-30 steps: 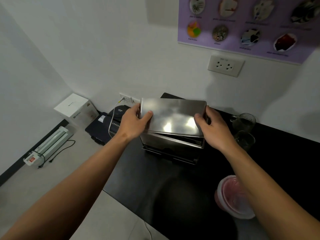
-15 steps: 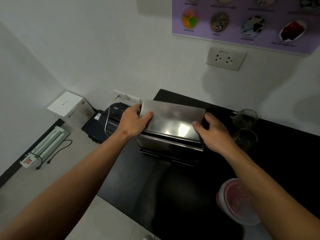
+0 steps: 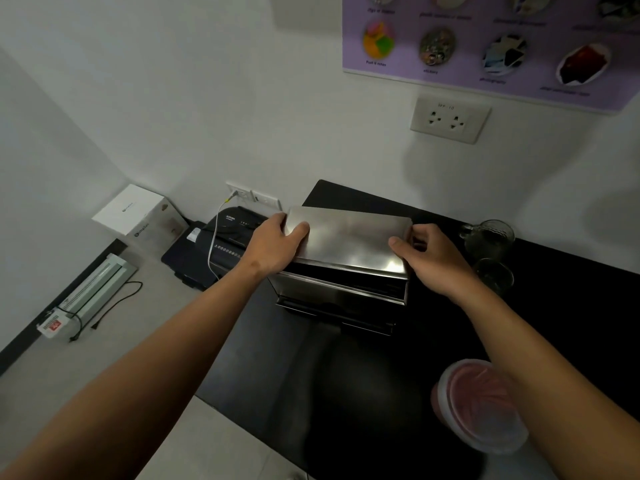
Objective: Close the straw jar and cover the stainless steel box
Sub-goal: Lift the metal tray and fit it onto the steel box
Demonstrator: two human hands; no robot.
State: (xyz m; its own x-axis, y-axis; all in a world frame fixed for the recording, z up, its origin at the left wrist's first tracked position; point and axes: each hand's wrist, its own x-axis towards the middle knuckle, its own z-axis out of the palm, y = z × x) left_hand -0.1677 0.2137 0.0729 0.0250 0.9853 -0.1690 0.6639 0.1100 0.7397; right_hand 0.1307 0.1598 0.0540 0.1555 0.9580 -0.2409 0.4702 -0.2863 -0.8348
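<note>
Brushed steel lid (image 3: 348, 242) sits flat on rectangular box (image 3: 337, 292); left hand (image 3: 277, 245) and right hand (image 3: 433, 258) grip its ends.

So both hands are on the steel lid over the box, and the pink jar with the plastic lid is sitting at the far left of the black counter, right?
Not quite. Both the left hand and right hand do hold the steel lid over the box, but the head view shows the pink jar at the near right of the black counter, beside the right forearm.

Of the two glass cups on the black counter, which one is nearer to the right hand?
The front glass cup, just beside the right hand; the other stands behind it, nearer the wall.
</note>
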